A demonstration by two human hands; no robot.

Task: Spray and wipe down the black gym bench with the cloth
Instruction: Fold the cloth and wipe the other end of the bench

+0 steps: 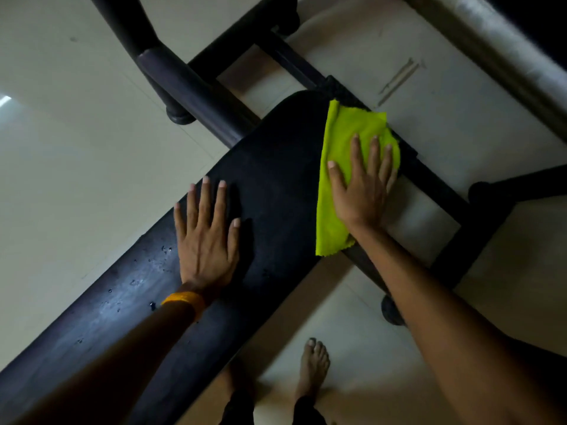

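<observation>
Bench (276, 167): right hand (362, 191) flat on cloth (340, 154).

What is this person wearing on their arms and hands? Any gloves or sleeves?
No gloves and no sleeves: both forearms are bare as far as the picture shows. The left hand has a yellow-orange band around its wrist. The right hand and its wrist carry nothing, no ring or watch that can be seen. Fingernails look short and unpainted.

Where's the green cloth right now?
In the head view, the cloth lies flat at the right edge of the black bench, near its far end, pressed under the right hand; the left hand rests beside it.
</observation>
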